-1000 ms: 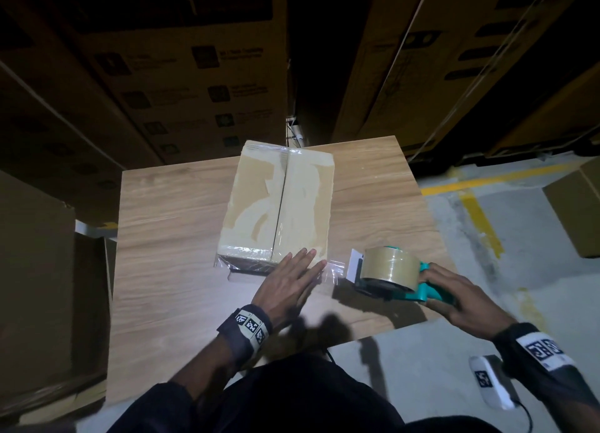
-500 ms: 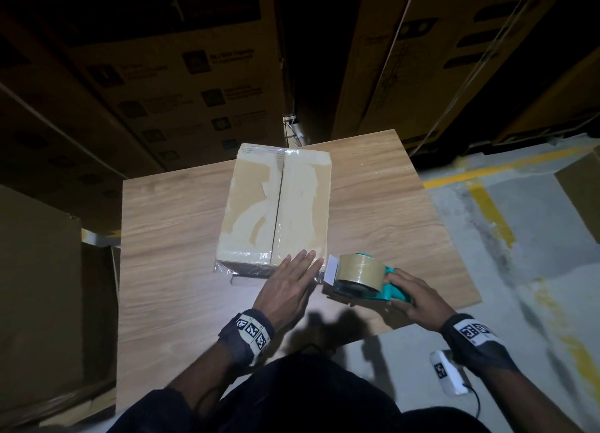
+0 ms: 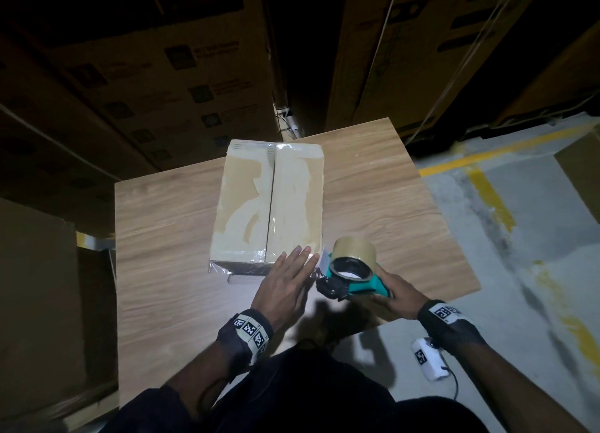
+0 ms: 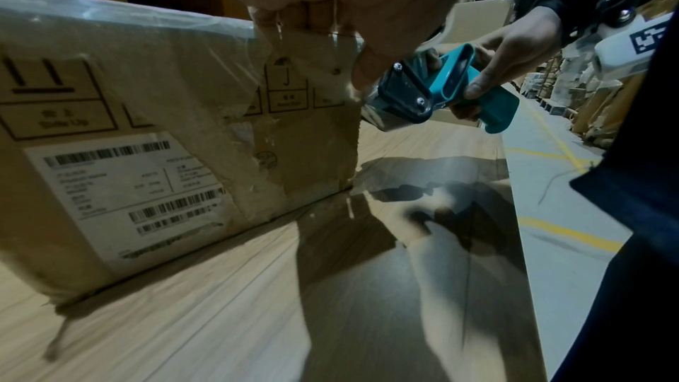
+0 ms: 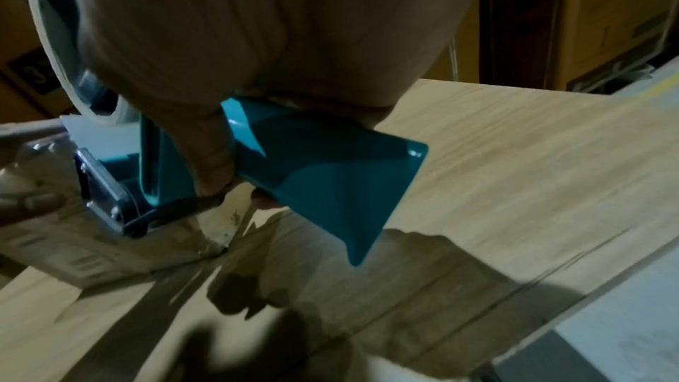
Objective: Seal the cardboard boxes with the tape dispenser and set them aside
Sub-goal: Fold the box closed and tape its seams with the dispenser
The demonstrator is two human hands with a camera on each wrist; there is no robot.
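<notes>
Small brown cardboard box point(image 3: 269, 205) with worn, patchy top flaps sits mid-way on the light wood-grain table point(image 3: 162, 237), long side running away from the person, clear tape glinting along its top edges and near face. Left hand point(image 3: 285, 283) lies flat, fingers straight and together, tips on the box's near right corner, pressing, holding nothing. Right hand point(image 3: 394, 291) is wrapped round the handle of the teal plastic tape dispenser point(image 3: 352, 275) with its roll of brown tape; thumb and fingers curled tight on the grip, visible in both wrist views. Dispenser nose is just beside the box's near right corner, close to the left fingertips; can't tell if the blade is on the cardboard. Looks like a strip is being finished or cut at that corner. Risks: serrated blade sits right next to the left fingers, so a sideways jerk to cut could nick them. Pulling without enough hold-down could drag the light box toward the table edge. Loose film at the near bottom edge may fold on itself and stick to the table. Old torn surface may give poor adhesion.
</notes>
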